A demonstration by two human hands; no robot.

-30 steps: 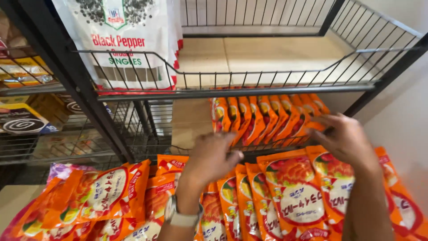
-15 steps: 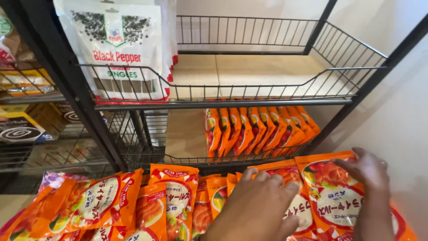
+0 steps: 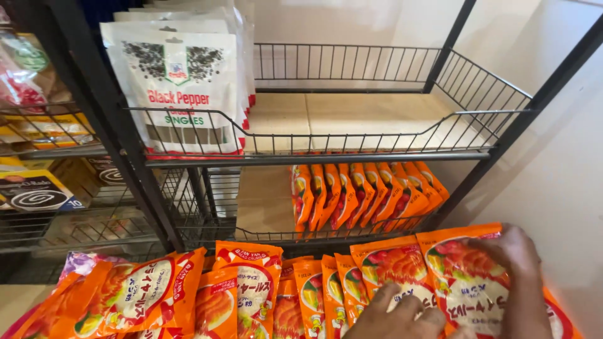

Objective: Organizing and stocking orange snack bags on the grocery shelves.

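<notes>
My left hand [image 3: 402, 315] lies low in the head view, fingers spread on an orange snack packet [image 3: 397, 269]. To its right, my right hand [image 3: 518, 260] grips the top right edge of another orange snack packet [image 3: 465, 276] with white print. Both packets stand in a row of orange packets [image 3: 239, 295] along the bottom. On the lower wire shelf behind them, several orange packets [image 3: 364, 194] stand upright in a row at the right.
A black wire rack [image 3: 352, 154] has an upper shelf with white pepper bags [image 3: 182, 94] at the left and a bare cardboard liner [image 3: 370, 119]. A neighbouring rack at left holds boxes [image 3: 34, 191]. A white wall [image 3: 553, 163] is at right.
Both hands have pulled back from the lower shelf toward me, onto the near row of packets. The view has tilted upward, showing more of the upper shelf.
</notes>
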